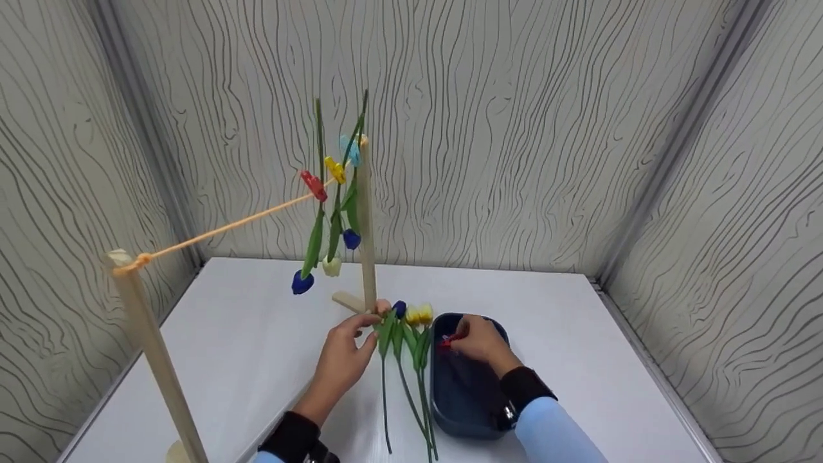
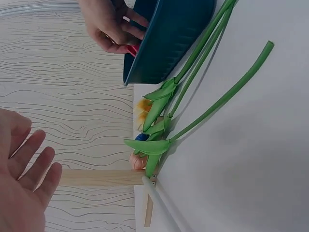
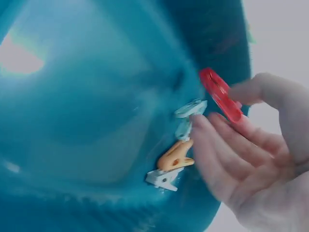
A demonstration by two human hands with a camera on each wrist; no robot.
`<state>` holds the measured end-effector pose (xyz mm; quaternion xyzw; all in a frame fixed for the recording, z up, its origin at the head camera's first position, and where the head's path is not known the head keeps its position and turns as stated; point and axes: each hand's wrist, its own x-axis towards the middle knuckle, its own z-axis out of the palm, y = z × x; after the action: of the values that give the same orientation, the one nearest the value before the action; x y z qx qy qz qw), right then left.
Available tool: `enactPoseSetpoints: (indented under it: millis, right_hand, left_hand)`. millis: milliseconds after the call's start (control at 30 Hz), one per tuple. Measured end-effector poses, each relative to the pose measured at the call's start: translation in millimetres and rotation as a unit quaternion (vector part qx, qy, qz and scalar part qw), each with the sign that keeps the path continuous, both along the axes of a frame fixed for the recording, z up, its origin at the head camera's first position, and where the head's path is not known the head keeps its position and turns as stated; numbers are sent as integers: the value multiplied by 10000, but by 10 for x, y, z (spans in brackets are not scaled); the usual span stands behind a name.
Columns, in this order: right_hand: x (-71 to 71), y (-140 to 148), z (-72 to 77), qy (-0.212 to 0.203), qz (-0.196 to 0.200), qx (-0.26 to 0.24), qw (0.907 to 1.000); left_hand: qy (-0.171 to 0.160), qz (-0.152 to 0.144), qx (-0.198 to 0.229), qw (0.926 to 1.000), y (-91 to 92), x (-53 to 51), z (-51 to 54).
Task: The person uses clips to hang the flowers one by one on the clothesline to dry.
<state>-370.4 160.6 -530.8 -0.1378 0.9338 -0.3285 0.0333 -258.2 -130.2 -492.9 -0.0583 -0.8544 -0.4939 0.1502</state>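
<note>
My right hand (image 1: 481, 341) reaches into a dark blue bin and pinches a red clothespin (image 3: 215, 92) between thumb and fingers. Under it, in the right wrist view, lie an orange clothespin (image 3: 173, 157), a white clothespin (image 3: 162, 179) and pale blue-green ones (image 3: 191, 109), partly hidden by the fingers. My left hand (image 1: 344, 355) is held beside the heads of several artificial tulips on the table; in the left wrist view its fingers are loosely spread and hold nothing. The tulips include a peach one (image 2: 138, 161), a blue one (image 1: 399, 309) and yellow ones (image 1: 421, 314).
An orange cord (image 1: 238, 224) runs between two wooden posts. Red (image 1: 314, 185), yellow (image 1: 335, 170) and light blue (image 1: 351, 150) clothespins hold tulips head-down on it, near the far post (image 1: 366, 244). The bin (image 1: 466, 429) stands right of the loose stems. Patterned walls surround the white table.
</note>
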Motion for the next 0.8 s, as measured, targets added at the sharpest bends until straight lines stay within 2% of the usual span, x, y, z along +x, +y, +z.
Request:
enactPoseSetpoints:
  millis: [100, 167, 267, 367, 533, 800]
  right_hand:
    - [141, -6, 162, 304, -324, -939, 9946]
    - [254, -45, 278, 357, -552, -1541, 9859]
    - [371, -111, 354, 481, -771, -2232, 9705]
    - [456, -196, 404, 480, -816, -2761, 9564]
    - [565, -350, 479, 326, -562, -3303, 9416]
    - [718, -597, 579, 52, 210, -3296, 9439]
  left_hand:
    - [-22, -41, 163, 9999, 19, 3, 32]
    - [-97, -53, 344, 9993, 38, 14, 57]
    - [-110, -92, 549, 9984, 77, 36, 85]
    - [-68, -161, 707, 9973, 127, 54, 109]
    - [17, -243, 846, 9961, 208, 65, 146]
    - [37, -515, 1025, 9934, 310, 36, 260]
